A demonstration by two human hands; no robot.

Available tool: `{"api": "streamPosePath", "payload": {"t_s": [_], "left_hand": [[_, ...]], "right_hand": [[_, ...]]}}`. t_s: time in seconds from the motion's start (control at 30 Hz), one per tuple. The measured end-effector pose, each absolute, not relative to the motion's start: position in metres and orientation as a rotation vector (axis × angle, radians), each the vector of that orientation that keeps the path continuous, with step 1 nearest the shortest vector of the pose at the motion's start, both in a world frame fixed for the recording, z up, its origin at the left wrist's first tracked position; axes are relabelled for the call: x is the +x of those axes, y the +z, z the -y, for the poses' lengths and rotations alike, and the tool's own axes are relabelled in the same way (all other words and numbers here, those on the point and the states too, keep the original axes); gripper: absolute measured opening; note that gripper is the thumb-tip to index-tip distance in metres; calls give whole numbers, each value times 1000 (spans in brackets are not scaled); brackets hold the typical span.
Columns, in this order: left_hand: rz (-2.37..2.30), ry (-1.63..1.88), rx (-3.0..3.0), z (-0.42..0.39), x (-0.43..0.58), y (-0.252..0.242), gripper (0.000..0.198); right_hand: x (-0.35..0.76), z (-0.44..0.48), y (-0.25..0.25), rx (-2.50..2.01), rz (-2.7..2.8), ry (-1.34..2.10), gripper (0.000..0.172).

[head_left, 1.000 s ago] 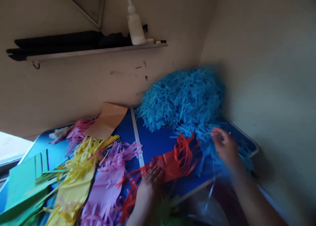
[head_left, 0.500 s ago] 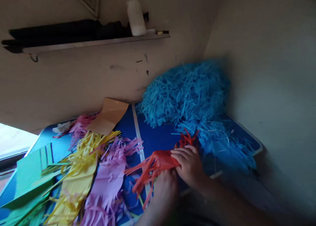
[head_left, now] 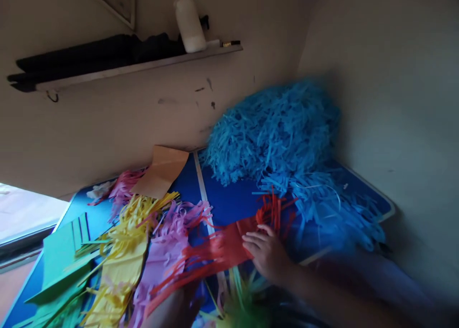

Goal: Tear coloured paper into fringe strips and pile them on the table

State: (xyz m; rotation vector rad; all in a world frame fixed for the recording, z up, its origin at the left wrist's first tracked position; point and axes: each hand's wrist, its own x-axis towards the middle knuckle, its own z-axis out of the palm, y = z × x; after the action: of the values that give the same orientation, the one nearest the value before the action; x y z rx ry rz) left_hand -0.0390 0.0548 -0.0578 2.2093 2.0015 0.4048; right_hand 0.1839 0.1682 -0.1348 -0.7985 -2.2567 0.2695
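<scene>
Several strands at the near left end of the red paper (head_left: 229,246) trail over the left hand (head_left: 181,297), which is dim and blurred below that end; I cannot tell whether its fingers are clenched or loose. The right hand (head_left: 268,254) rests on the right part of the red paper, fingers stretched out over the sheet and not wrapped round it. The red paper lies across the blue table (head_left: 231,201), its far right end a tangle of cut strips. Just below the red paper is a blurred green and yellow fringe (head_left: 245,297).

3 more fringed papers lie to the left of the red paper: lilac (head_left: 167,254) nearest, touched by its red strands, then yellow (head_left: 124,266), then green (head_left: 64,251) at the farthest left. 1 pale strip (head_left: 202,182) runs along the table from behind the red paper. To its right is a flat blue fringe (head_left: 333,213) with a thin white string (head_left: 328,188) on it.

Behind the red paper and to its left, an orange sheet (head_left: 161,170) overlaps a pink fringe (head_left: 124,189). A big blue heap (head_left: 272,132) sits behind the red paper, slightly right. Farther back, above the red paper and left, 1 shelf (head_left: 143,67) bears a white bottle (head_left: 190,24) and a black bundle (head_left: 96,53).
</scene>
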Motion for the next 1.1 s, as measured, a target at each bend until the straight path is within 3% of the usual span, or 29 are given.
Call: {"api": "streamPosePath", "payload": {"t_s": [0.13, 0.4, 0.57, 0.77, 0.93, 1.1], "left_hand": [[-1837, 396, 2300, -64, -23, -61, 28], [-1828, 480, 2130, -120, -5, -125, 31], [-1973, 434, 1928, -133, -24, -115, 30], [-2044, 409, 1784, -144, -22, -110, 27], [-1994, 414, 1807, -135, -22, -109, 21], [-1770, 579, 2050, -117, -22, -109, 21]], "right_hand": [[182, -168, -140, -808, 2390, 314, 25], [200, -180, -131, -1024, 2497, 645, 18], [194, -205, -119, -1411, 2374, 644, 12], [184, -220, -120, -1416, 2372, 626, 17], [200, -212, -123, -1024, 2282, 689, 4], [223, -206, -128, -693, 2377, 749, 23]]}}
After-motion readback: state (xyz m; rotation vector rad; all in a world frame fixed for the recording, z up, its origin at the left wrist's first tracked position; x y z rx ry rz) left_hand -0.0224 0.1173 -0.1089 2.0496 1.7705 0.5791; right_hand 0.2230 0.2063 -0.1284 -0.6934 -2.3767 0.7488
